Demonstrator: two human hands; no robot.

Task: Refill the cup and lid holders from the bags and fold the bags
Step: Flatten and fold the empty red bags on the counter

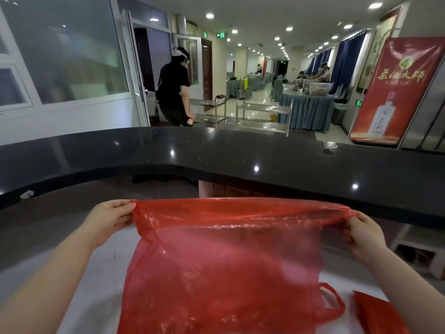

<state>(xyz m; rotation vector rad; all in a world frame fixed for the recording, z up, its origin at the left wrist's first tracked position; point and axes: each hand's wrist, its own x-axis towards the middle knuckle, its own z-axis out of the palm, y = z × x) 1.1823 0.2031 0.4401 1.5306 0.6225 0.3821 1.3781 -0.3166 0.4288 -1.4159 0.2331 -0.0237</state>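
Note:
A thin red plastic bag (224, 256) hangs stretched wide in front of me, above a white work surface (96, 285). My left hand (110, 216) pinches its upper left corner. My right hand (363, 233) pinches its upper right corner. The bag's handle loops (333, 302) dangle at the lower right. A second red bag (378, 314), folded flat, lies on the white surface at the lower right. No cup or lid holders are in view.
A curved black counter (240, 157) runs across just beyond the bag. Behind it a person in black (174, 90) stands near steel carts (262, 114). A red banner (395, 90) stands at the right, with a white shelf unit (419, 249) below the counter.

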